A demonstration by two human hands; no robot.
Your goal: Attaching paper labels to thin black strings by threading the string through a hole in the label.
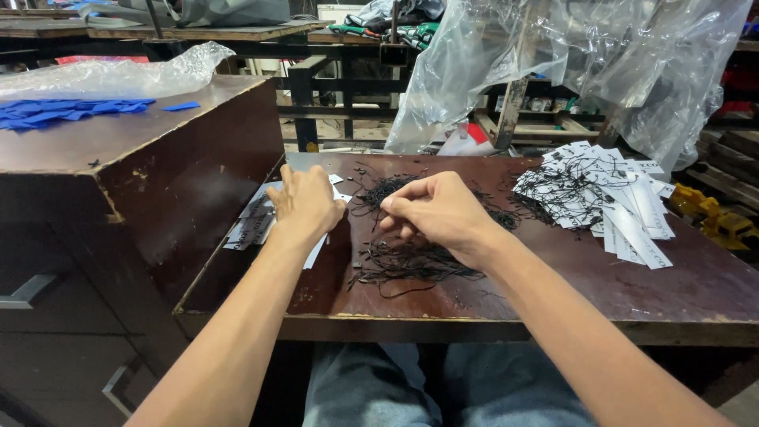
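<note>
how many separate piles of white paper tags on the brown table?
2. One pile of white tags lies under the left hand; a strung pile sits at the table's right. The hand may hide more.

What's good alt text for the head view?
A person's right hand picks at black strings on a brown table, while the left hand rests on white tags. Strung tags lie at right.
</note>
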